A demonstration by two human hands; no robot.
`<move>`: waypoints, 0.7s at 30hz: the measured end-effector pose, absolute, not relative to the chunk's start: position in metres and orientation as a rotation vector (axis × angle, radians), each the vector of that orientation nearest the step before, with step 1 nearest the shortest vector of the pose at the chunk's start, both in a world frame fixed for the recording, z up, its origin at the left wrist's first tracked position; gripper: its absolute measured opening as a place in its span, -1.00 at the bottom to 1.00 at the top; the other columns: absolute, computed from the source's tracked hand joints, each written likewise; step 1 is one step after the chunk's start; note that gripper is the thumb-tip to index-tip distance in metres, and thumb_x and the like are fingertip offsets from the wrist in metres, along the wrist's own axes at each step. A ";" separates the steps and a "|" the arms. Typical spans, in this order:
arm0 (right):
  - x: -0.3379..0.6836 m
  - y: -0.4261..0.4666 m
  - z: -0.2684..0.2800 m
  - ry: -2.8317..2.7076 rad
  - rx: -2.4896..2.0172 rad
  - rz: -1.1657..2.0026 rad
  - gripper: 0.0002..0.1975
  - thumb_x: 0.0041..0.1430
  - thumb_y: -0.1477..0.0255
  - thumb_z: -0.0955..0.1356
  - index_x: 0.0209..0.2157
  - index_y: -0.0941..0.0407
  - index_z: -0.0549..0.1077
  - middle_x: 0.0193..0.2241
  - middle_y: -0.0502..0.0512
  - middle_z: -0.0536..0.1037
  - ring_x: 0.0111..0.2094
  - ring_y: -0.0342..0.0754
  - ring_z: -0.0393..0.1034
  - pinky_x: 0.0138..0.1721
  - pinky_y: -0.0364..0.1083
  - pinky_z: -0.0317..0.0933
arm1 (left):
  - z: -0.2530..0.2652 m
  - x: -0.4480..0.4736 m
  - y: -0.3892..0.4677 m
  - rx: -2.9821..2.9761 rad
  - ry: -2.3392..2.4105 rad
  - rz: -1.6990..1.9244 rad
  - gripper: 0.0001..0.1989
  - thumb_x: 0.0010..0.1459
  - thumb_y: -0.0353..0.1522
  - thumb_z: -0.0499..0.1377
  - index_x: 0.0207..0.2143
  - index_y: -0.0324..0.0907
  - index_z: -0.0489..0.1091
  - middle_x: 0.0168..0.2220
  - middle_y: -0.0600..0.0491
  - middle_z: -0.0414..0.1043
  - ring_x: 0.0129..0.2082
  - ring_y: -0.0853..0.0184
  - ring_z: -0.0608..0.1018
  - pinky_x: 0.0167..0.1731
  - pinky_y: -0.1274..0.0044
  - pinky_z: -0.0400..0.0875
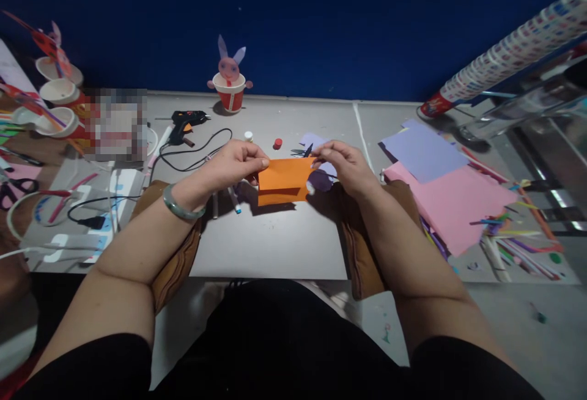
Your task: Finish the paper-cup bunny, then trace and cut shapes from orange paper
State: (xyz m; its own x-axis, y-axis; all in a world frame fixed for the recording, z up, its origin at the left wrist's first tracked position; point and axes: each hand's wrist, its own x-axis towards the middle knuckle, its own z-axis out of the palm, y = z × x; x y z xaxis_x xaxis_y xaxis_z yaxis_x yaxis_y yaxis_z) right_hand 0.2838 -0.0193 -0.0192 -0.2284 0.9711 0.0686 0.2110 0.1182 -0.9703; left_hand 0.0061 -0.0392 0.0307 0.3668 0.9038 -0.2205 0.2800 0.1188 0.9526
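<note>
A folded sheet of orange paper is held up between my two hands above the table. Its upper flap stands apart from the lower layer, leaving a dark gap along the front. My left hand pinches the left top corner between thumb and fingers. On the opposite side, my right hand grips the right top corner. Just beyond the paper lie scissors, partly hidden, and a red cap. Purple paper pieces rest beside my right hand. A marker lies below my left hand.
A paper cup with a rabbit figure stands at the back, near a black glue gun with its cable. A power strip is at left. Pink paper and lilac paper lie at right, below a long cup stack.
</note>
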 end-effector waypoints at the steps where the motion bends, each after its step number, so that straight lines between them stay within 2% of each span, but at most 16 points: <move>1: 0.282 -0.020 -0.020 -1.559 -1.159 1.186 -0.56 0.18 -0.06 0.45 -0.28 0.05 0.58 -0.33 0.08 0.63 -0.26 -0.01 0.53 -0.09 0.02 0.41 | 0.031 0.007 -0.039 1.394 1.144 0.661 -0.86 0.21 -0.43 0.29 -0.43 -0.26 0.50 -0.60 0.12 0.43 -0.60 0.49 0.50 -0.52 0.66 0.44; 3: 0.279 -0.024 -0.019 -1.574 -1.128 1.239 -0.39 0.10 -0.21 0.44 -0.16 0.05 0.60 -0.21 0.13 0.66 -0.15 0.04 0.56 -0.04 0.04 0.43 | 0.031 0.009 -0.040 1.354 1.125 0.668 -0.87 0.21 -0.43 0.30 -0.42 -0.26 0.50 -0.60 0.12 0.44 -0.60 0.49 0.50 -0.52 0.66 0.45; 5: 0.274 -0.031 -0.017 -1.618 -1.121 1.329 -0.34 -0.01 -0.23 0.50 -0.16 0.07 0.61 -0.19 0.15 0.66 -0.14 0.06 0.57 -0.08 0.03 0.46 | 0.029 0.011 -0.040 1.325 1.106 0.677 -0.88 0.20 -0.42 0.32 -0.40 -0.27 0.50 -0.59 0.12 0.45 -0.61 0.49 0.51 -0.53 0.66 0.46; 10: 0.264 -0.045 -0.014 -1.536 -1.111 1.413 -0.47 -0.04 -0.05 0.60 -0.28 0.10 0.58 -0.33 0.12 0.67 -0.29 0.02 0.57 -0.25 -0.02 0.47 | 0.022 0.013 -0.041 1.295 1.071 0.718 -0.84 0.13 -0.37 0.39 -0.32 -0.26 0.51 -0.54 0.11 0.51 -0.56 0.48 0.53 -0.47 0.64 0.51; 15: 0.261 -0.047 -0.013 -1.417 -1.097 1.408 -0.49 -0.02 -0.03 0.60 -0.26 0.09 0.57 -0.32 0.12 0.69 -0.25 0.05 0.61 -0.22 0.01 0.52 | 0.020 0.014 -0.045 1.307 1.063 0.627 -0.81 0.13 -0.36 0.39 -0.41 -0.25 0.45 -0.56 0.09 0.51 -0.56 0.45 0.56 -0.48 0.62 0.48; 21: 0.258 -0.048 -0.009 -1.383 -1.106 1.395 -0.49 -0.06 -0.04 0.61 -0.31 0.08 0.55 -0.32 0.10 0.67 -0.26 0.03 0.59 -0.23 -0.01 0.51 | 0.021 0.014 -0.045 1.295 1.077 0.663 -0.84 0.13 -0.40 0.37 -0.41 -0.24 0.43 -0.57 0.11 0.50 -0.55 0.46 0.56 -0.45 0.61 0.49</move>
State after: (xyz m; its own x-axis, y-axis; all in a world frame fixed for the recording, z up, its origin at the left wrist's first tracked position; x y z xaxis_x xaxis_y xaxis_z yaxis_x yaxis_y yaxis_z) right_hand 0.2577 -0.0484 -0.0095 -0.2387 0.9709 -0.0203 0.0113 -0.0181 -0.9998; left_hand 0.0135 -0.0445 0.0214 0.3960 0.8825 -0.2538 0.1710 0.2007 0.9646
